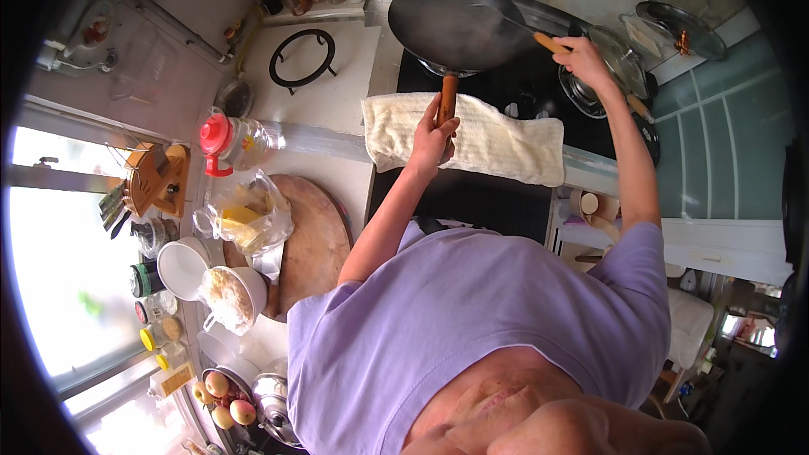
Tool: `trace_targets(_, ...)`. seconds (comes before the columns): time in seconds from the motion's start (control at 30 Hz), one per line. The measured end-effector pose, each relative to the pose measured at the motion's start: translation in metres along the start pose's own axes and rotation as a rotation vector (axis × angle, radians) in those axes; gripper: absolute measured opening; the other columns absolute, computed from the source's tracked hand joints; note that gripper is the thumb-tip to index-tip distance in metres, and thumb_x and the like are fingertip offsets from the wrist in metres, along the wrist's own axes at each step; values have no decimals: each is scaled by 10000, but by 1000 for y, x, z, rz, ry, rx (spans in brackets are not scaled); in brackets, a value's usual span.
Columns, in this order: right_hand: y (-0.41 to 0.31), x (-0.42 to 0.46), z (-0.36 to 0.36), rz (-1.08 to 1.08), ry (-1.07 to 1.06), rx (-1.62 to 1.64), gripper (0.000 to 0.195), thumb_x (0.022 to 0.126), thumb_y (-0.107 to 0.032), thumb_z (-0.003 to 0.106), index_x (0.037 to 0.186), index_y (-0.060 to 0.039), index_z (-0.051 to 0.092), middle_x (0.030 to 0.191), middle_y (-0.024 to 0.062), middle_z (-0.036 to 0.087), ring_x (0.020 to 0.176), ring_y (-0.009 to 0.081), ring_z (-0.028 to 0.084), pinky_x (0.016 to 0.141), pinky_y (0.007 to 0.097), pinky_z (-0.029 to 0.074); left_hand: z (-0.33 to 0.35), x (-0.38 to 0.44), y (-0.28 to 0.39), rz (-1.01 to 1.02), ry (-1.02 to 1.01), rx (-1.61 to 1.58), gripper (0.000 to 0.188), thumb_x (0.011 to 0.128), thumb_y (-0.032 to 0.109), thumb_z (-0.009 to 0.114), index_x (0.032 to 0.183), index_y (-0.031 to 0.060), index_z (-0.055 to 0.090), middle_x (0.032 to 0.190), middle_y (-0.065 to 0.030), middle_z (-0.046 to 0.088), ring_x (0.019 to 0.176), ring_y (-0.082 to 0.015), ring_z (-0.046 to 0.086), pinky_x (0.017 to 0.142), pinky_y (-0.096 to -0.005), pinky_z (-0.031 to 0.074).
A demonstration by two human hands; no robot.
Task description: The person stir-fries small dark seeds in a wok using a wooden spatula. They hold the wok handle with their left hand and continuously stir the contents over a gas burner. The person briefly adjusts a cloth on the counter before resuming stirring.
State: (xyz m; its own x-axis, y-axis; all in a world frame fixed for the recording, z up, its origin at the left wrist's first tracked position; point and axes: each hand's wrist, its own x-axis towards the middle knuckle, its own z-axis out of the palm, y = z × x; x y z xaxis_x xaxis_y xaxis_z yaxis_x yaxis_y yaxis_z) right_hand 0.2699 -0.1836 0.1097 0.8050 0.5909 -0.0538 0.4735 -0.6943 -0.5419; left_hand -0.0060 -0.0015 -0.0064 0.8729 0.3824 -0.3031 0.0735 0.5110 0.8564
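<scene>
A dark wok (452,28) stands on the left burner of a black glass stove, with a faint haze over its bowl. My left hand (435,139) grips its brown wooden handle (448,98). In my right hand (583,62) is a spatula (548,42) with a wooden grip and thin metal shaft, reaching over the wok's right side. Its far end is hard to make out. A cream towel (468,133) lies across the stove's front edge, beneath my left hand and the wok handle.
A glass-lidded pan (613,63) sits right of the wok. To the left are a black burner ring (302,58), a red-topped jug (237,142), a round wooden board (313,240) partly under a plastic bag (249,215), white bowls (183,268) and a knife block (152,180).
</scene>
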Motion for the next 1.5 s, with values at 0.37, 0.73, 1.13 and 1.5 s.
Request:
trace_targets(0.37, 55, 69, 72, 429, -534, 1090, 307, 899, -168, 646, 1145, 3, 578, 732, 66, 560, 447, 11, 389, 333, 148, 249, 3, 1, 2, -4, -22, 17, 708, 889, 90, 593, 1507, 113, 247, 760, -59, 506, 388, -97, 414, 325, -250, 276)
trace_targets(0.73, -41, -46, -54, -227, -201, -38, 451, 750, -43, 692, 1200, -52, 653, 903, 90, 698, 790, 150, 632, 748, 295, 485, -2, 1, 0, -6, 20, 23, 703, 899, 95, 590, 1510, 118, 243, 757, -54, 507, 387, -95, 410, 321, -252, 266)
trace_targets(1.13, -11, 2, 72, -92, 223, -185, 353, 842, -220, 675, 1195, -195, 663, 1065, 136, 683, 992, 338, 645, 850, 415, 514, 1, 0, 1, 2, 11, 26, 712, 894, 88, 595, 1511, 112, 240, 757, -62, 516, 389, -102, 413, 324, -253, 279)
trace_targets(1.5, 29, -49, 93, 36, -82, 806, 453, 963, -390, 569, 1226, -23, 613, 882, 68, 680, 754, 128, 654, 666, 270, 522, 0, 3, -1, 13, 17, 34, 703, 904, 86, 592, 1509, 114, 237, 716, -55, 509, 378, -104, 411, 334, -253, 304)
